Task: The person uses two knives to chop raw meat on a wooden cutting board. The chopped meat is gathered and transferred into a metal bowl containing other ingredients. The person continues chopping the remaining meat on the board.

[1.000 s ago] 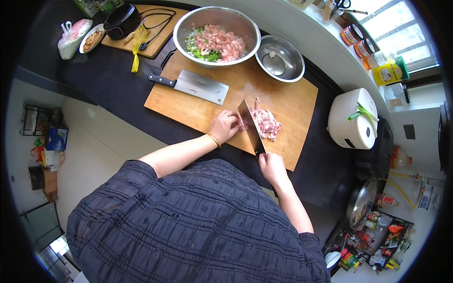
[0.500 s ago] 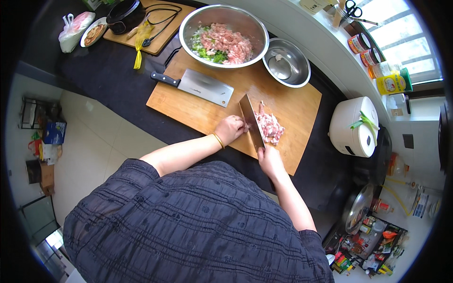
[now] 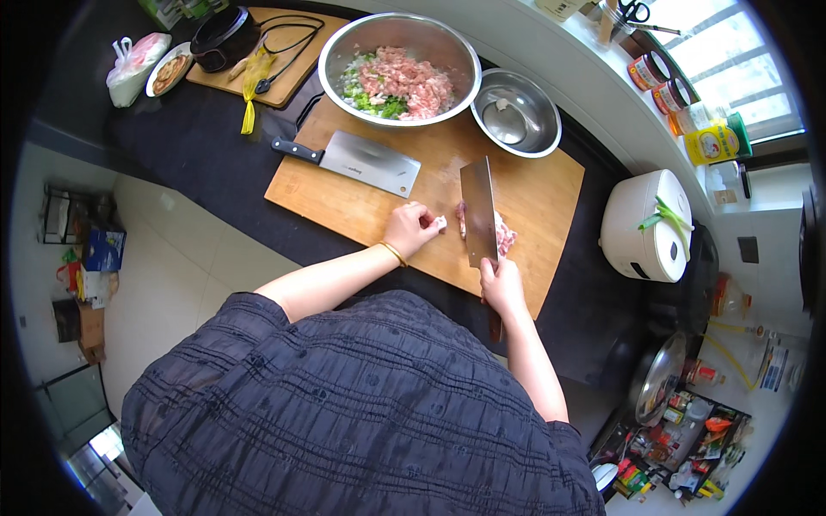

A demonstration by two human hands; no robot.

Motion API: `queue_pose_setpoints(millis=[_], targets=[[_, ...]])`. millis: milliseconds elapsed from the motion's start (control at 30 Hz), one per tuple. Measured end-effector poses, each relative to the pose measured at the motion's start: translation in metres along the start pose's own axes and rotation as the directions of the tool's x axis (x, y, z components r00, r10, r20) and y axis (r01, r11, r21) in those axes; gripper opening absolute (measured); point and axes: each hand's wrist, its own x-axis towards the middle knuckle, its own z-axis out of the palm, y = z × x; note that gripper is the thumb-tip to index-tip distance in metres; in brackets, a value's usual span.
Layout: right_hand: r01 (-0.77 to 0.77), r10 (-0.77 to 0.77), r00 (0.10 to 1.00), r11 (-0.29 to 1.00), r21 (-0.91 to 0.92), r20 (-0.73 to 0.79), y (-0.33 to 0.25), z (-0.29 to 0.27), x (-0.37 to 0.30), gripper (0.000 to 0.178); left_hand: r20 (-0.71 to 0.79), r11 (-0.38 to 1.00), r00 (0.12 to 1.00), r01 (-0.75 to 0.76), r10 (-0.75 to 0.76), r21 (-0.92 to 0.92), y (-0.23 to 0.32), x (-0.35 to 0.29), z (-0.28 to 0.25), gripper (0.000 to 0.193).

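My right hand grips a cleaver, its broad blade raised over the right half of the wooden cutting board. Chopped raw meat lies behind the blade, which hides most of it. My left hand, a yellow bangle at its wrist, is closed in a pinch left of the blade. A small pale piece of meat shows at its fingertips. A second cleaver with a black handle rests flat on the board, beyond my left hand.
At the board's far edge stand a large steel bowl of minced meat and chopped greens, and a smaller steel bowl with a small pale lump inside. A white rice cooker topped with green onion is at right. Another board carries a cable.
The cleaver has shifted right and up, away from my left hand, and now covers much of the chopped meat. My left hand has drawn slightly left with the small piece.
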Motion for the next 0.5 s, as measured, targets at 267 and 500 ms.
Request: queue_pose_setpoints(millis=[267,500], targets=[[-0.146,0.147,0.988,0.989,-0.030,0.049,-0.011,-0.013,-0.021,0.025,0.059,0.907,0.905,-0.422,0.422,-0.017,0.003,0.025,0.006,0.018],[-0.132,0.131,0.984,0.991,0.004,0.119,-0.025,-0.006,-0.035,0.026,0.116,0.984,0.983,0.151,-0.140,-0.097,0.003,0.023,-0.004,0.015]])
